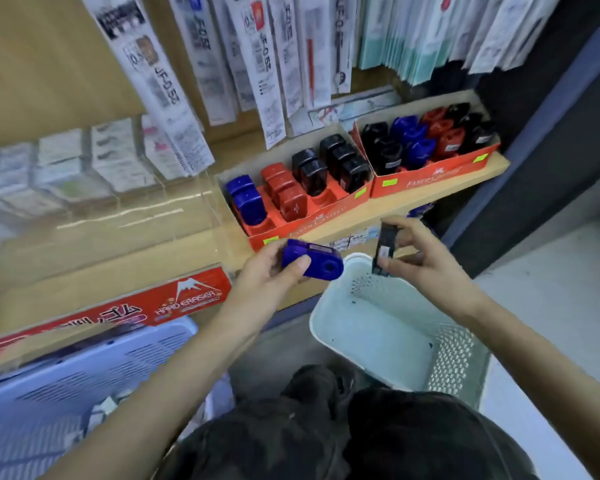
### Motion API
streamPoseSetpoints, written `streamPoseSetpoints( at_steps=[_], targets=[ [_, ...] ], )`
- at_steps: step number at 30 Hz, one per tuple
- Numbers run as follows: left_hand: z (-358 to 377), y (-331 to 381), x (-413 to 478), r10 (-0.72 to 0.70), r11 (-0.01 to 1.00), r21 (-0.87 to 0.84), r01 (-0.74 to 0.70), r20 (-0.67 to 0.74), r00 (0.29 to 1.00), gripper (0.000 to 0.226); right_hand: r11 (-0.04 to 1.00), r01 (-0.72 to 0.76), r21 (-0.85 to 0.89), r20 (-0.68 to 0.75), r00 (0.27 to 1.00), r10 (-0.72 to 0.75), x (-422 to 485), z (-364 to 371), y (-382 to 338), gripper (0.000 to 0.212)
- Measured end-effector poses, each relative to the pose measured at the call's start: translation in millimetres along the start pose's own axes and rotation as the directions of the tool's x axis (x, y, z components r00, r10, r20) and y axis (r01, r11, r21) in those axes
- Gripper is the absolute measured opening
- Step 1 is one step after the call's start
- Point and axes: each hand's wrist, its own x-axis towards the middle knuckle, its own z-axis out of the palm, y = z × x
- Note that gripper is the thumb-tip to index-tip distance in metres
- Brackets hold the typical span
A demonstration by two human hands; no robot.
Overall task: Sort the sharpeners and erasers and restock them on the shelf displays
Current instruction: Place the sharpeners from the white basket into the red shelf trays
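Observation:
My left hand (274,268) grips a blue sharpener (317,261) just below the wooden shelf's front edge. My right hand (420,254) pinches a black sharpener (385,249), held upright above the pale green basket (333,327). On the shelf stand two red display boxes. The nearer red box (326,216) holds blue, red and black sharpeners in rows. Blue, black and red sharpeners also fill the farther red box (437,176).
A clear acrylic bin (118,209) with white eraser packs stands on the shelf to the left, above a red "Hard Eraser" label (184,299). A light blue basket (66,382) lies at lower left. Packaged refills (264,64) hang above. My knees fill the bottom.

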Motion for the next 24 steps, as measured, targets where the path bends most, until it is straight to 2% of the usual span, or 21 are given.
streamPoseSetpoints(
  at_steps=[4,6,8,11,13,17,24],
  targets=[
    [-27,32,-3,0.128,0.989,0.090,-0.119,-0.102,0.987,0.031,0.999,0.050,-0.015,-0.032,0.998,-0.051,3,6,-38,0.050],
    [-41,46,0,0.268,0.936,0.278,-0.217,-0.158,0.951,0.036,0.999,0.052,0.000,-0.043,0.998,-0.052,7,11,-55,0.049],
    [-54,54,8,0.367,0.857,0.449,-0.254,-0.184,0.912,0.033,0.997,0.071,-0.010,-0.052,0.996,-0.071,12,18,-71,0.049],
    [-64,57,20,0.381,0.796,0.571,-0.200,-0.216,0.899,0.027,0.986,0.122,-0.113,-0.054,0.990,-0.129,16,28,-91,0.050],
    [-66,54,26,0.389,0.717,0.680,-0.154,-0.208,0.897,0.028,0.977,0.138,-0.162,-0.064,0.987,-0.150,13,36,-98,0.051],
    [-62,50,37,0.441,0.551,0.823,-0.137,-0.148,0.885,0.031,0.985,0.107,-0.134,-0.141,0.982,-0.126,4,44,-95,0.050],
    [-56,38,46,0.389,0.333,0.930,-0.154,0.014,0.921,0.039,0.993,0.053,-0.109,-0.219,0.973,-0.076,-8,35,-83,0.050]
  ],
)
